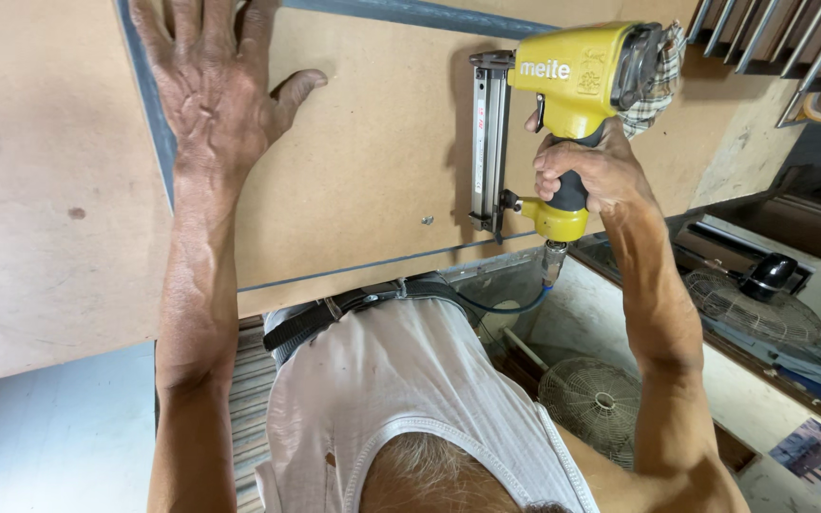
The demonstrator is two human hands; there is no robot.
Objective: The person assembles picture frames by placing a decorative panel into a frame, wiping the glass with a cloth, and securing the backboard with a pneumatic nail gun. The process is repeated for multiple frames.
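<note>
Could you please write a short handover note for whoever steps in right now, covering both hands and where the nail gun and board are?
Left hand: open, palm flat on the brown fibreboard panel, fingers spread over a grey strip along a panel edge.
Right hand: closed around the black grip of the yellow pneumatic nail gun, whose metal magazine lies close against the panel; an air hose hangs from the handle base.
Done: one small fastener head shows in the panel near the magazine.
Left: I cannot tell how many more fasteners the panel needs.
</note>
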